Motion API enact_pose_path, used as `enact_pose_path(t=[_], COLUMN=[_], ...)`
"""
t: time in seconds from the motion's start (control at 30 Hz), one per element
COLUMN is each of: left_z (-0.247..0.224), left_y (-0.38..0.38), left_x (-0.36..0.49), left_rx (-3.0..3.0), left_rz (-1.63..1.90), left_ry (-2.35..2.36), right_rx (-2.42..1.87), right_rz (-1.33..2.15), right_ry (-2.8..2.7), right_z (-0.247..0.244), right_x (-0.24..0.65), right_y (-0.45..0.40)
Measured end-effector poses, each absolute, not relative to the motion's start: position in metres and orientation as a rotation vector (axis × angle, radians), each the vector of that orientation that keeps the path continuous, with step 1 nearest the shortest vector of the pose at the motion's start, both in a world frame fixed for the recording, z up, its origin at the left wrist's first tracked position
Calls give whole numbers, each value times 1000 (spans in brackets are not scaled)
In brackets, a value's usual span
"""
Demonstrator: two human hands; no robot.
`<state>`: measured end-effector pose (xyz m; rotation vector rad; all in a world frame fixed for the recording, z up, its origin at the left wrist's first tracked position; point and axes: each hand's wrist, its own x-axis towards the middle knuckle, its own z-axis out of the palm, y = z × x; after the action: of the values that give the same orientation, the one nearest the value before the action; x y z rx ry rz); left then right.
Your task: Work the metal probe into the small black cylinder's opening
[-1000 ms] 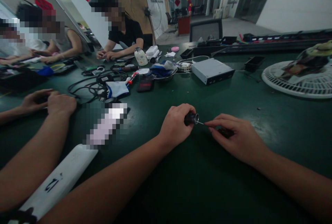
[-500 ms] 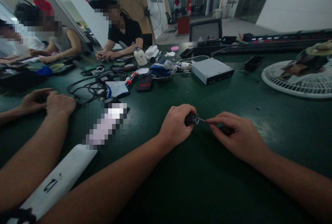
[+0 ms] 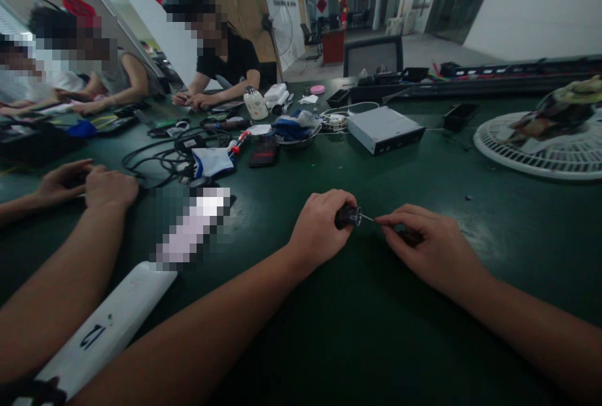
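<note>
Co-worker's hands (image 3: 110,189) resting at left of green tabletop (image 3: 357,343), near black cable tangle (image 3: 160,161). Mid-table toward front edge: left hand (image 3: 320,227) clenched round black-handled small screwdriver (image 3: 348,216), thin shaft (image 3: 367,218) pointing right. Right hand (image 3: 427,246) curled over small dark part (image 3: 410,238), fingertips (image 3: 390,219) just beside shaft tip. Farther back, metal drive enclosure (image 3: 385,131); white fan grille (image 3: 517,158) at right edge.

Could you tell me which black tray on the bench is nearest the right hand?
The black tray right of the silver box, beyond the right hand; the other sits further left.
</note>
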<state>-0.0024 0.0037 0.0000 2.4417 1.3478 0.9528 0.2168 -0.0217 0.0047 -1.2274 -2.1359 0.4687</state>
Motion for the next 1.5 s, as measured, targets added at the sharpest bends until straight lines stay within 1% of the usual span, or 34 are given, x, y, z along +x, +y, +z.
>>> enact_pose_path(t=[0.27, 0.53, 0.8, 1.03, 1.17, 1.37, 1.5], left_z=[0, 0, -3, -2, -3, -4, -4], left_y=[3, 3, 3, 4, 4, 5, 5], left_x=[-2, -2, -3, -3, -3, -4, -4], left_rx=[2436, 2414, 2427, 2459, 2482, 2464, 2458], left_rz=[965, 965, 964, 958, 956, 993, 996], left_ry=[1370, 1368, 1364, 1369, 1315, 1324, 1326], right_rx=[-1090, -1257, -1110, -1302, -1271, -1131, -1230], right_rz=[558, 441, 500, 460, 444, 518, 468], right_ry=[-2196, -2137, -2204, -2173, -2146, -2222, -2211], right_z=[5, 6, 5, 5, 5, 5, 4], right_x=[217, 215, 217, 214, 216, 218, 216], right_y=[-21, -22, -22, -22, -22, -22, -22])
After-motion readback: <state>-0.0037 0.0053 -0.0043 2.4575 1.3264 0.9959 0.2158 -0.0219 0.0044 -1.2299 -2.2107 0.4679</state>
